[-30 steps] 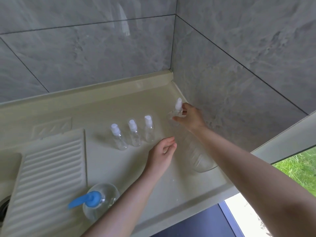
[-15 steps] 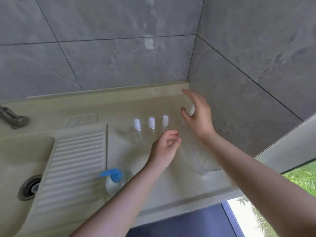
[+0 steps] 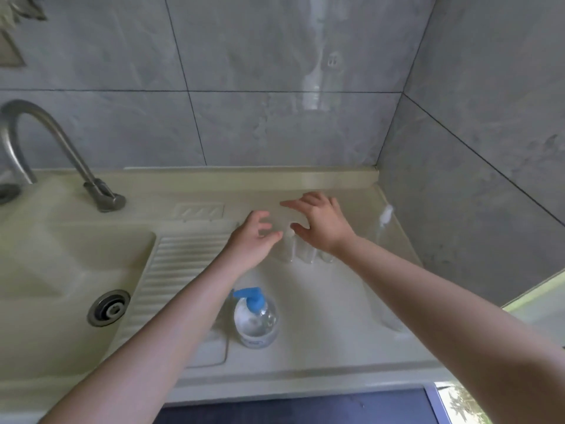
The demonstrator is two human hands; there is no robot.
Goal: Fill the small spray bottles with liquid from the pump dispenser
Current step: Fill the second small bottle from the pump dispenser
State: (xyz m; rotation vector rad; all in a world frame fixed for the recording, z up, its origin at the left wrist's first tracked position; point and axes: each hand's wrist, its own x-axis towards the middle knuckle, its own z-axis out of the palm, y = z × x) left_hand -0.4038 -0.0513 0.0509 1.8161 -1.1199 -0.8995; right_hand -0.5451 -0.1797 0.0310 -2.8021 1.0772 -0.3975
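Note:
A clear pump dispenser with a blue pump head stands upright on the beige counter, near the front. Farther back stands a row of small clear spray bottles with white caps, mostly hidden behind my hands. One more spray bottle stands alone by the right wall. My left hand hovers just left of the row, fingers apart and empty. My right hand is spread above the row, holding nothing.
A sink basin with a drain lies at the left, beside a ribbed drainboard. A metal faucet rises at the back left. Grey tiled walls close the back and right. A clear container sits at the right.
My right hand has let go of the spray bottle by the right wall and moved left over the row. My left hand opened beside the row. The view swung left, showing the sink.

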